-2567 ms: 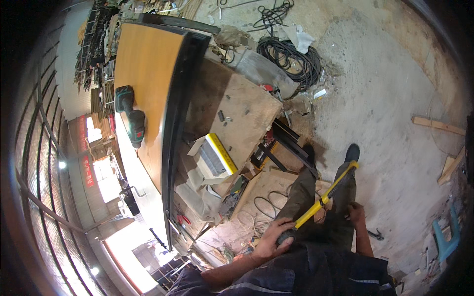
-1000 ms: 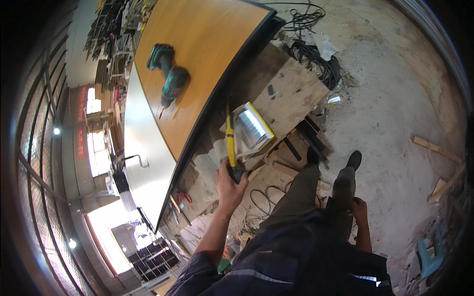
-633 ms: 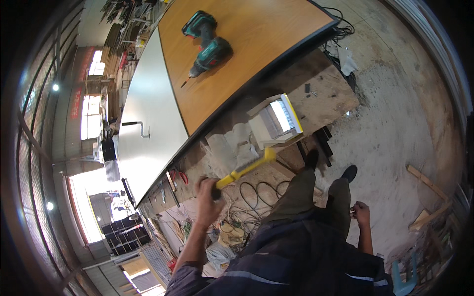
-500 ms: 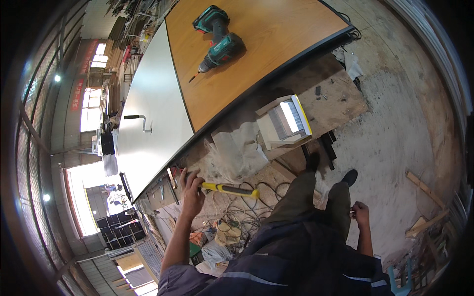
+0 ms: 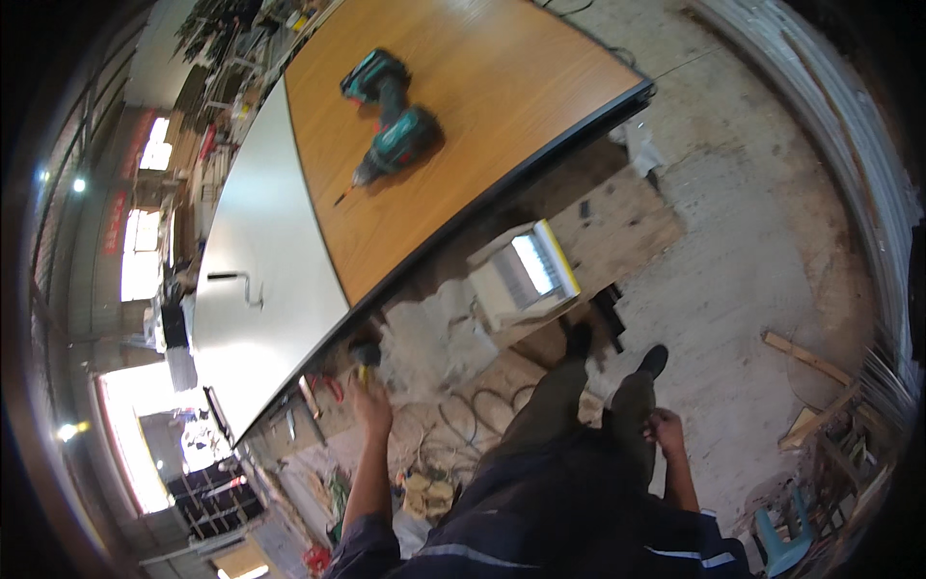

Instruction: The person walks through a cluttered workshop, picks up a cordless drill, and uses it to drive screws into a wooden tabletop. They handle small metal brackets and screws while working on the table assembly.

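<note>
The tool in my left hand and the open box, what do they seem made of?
Tool: dull black end, perhaps rubber; yellow part plastic or painted metal, too blurred to tell. Open box: likely cardboard, matte and pale, with folded flaps.

Blown-out windows [image 5: 143, 259] at left, glare on white panel [image 5: 280, 246], curved edges
</note>
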A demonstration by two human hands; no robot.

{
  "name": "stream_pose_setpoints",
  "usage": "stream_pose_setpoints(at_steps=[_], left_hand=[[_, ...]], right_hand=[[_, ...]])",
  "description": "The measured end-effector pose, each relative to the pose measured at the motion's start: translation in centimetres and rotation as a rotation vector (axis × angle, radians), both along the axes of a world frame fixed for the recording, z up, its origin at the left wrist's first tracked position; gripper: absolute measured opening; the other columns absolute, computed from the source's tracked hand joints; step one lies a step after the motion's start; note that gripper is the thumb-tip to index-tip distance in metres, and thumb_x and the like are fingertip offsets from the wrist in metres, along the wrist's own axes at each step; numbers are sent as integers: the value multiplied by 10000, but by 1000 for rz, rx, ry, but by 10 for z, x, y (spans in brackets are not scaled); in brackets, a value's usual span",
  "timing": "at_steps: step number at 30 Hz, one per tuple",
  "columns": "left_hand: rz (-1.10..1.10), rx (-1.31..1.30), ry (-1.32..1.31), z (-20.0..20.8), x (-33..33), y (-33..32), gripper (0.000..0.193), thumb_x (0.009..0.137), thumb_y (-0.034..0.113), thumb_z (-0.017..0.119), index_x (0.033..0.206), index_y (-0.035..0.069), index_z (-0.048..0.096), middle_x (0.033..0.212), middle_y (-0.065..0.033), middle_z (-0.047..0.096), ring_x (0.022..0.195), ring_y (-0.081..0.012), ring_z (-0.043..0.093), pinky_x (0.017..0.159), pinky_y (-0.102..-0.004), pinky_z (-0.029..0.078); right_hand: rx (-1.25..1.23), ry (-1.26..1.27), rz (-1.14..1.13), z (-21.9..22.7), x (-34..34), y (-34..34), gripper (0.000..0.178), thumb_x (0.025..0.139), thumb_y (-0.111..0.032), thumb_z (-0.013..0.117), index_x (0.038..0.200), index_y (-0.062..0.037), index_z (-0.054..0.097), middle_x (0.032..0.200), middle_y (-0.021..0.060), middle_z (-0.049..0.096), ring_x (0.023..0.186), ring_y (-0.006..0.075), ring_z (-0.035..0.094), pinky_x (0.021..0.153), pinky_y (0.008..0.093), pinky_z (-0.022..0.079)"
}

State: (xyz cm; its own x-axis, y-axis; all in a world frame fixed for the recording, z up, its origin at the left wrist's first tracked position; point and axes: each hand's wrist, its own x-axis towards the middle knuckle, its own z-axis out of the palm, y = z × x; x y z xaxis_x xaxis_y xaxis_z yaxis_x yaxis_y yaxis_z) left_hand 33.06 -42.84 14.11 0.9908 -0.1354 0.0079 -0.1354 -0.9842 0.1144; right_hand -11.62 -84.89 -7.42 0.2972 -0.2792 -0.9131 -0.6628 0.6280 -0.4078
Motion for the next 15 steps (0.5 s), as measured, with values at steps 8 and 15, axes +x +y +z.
stream_pose_setpoints(at_steps=[8,15], left_hand=[[261,33,149,-26,21,98,506,951,254,623,1369,-23,557,1159,-299,677,1098,-466,650,928,-533,499],[249,-184,100,-30,15,26,349,939,219,631,1161,-49,664,1063,-264,712,1022,-452,672,891,-508,516]], right_hand=[[-11,-64,-118,0,-13,-16,109,906,-94,604,935,-1,652,776,108,675,560,191,674,502,321,580],[-27,-66,-156,6,-38,-45,137,905,-72,591,965,26,666,800,130,694,565,204,680,501,326,581]])
